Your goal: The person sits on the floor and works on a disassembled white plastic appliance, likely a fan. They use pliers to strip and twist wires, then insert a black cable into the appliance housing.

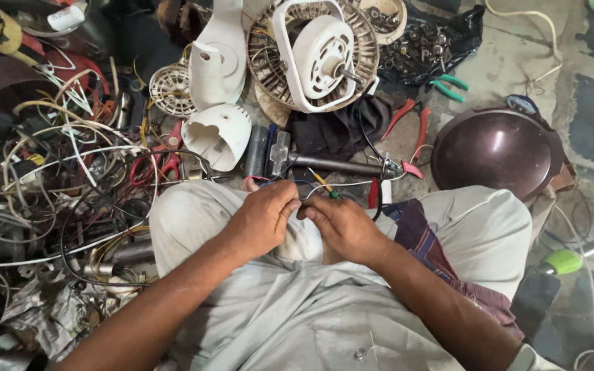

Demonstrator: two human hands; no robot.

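Observation:
My left hand [262,218] and my right hand [342,225] meet over my lap, fingertips pinched together on thin coloured wires [324,184] that run away toward the floor. Both hands rest against my light grey clothing [290,309]. Just beyond the fingers lies a hammer [311,162] with a dark handle. A white fan motor housing [321,51] with its round ribbed cage stands further off.
A tangle of wires and cables [56,178] fills the left. White plastic fan parts [218,134], red-handled pliers [410,120], green-handled pliers [448,86], a dark brown bowl-shaped cover [496,151] and a black bag of small metal parts [427,45] surround me.

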